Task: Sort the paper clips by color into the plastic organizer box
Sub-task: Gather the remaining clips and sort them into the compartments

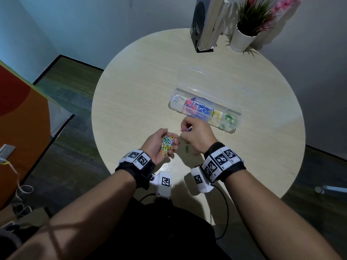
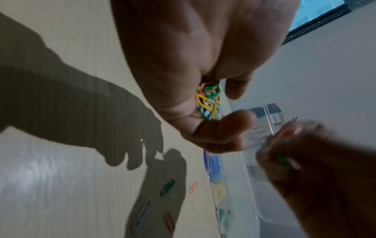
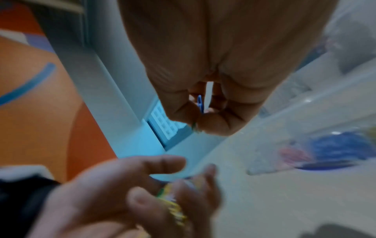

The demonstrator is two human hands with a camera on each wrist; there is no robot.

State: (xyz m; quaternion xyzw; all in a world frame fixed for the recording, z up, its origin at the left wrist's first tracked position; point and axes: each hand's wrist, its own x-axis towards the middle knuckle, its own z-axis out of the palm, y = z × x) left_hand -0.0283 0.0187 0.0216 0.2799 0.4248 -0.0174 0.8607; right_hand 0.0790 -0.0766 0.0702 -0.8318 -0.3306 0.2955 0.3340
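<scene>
The left hand (image 1: 159,145) cups a mixed-colour bunch of paper clips (image 1: 167,144) in its curled palm. Just beyond, the right hand (image 1: 197,136) pinches what looks like a blue clip (image 3: 200,103), with a few loose clips (image 2: 167,187) on the table (image 1: 135,87) beneath. Farther off, the open organizer box (image 1: 204,107) holds clips sorted by colour.

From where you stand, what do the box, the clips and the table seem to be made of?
The box looks like clear glossy plastic: the table shows through its walls. The clips look like thin bent wire with a bright colored coating, probably plastic over metal. The table appears pale matte wood or laminate, with fine grain lines.
</scene>
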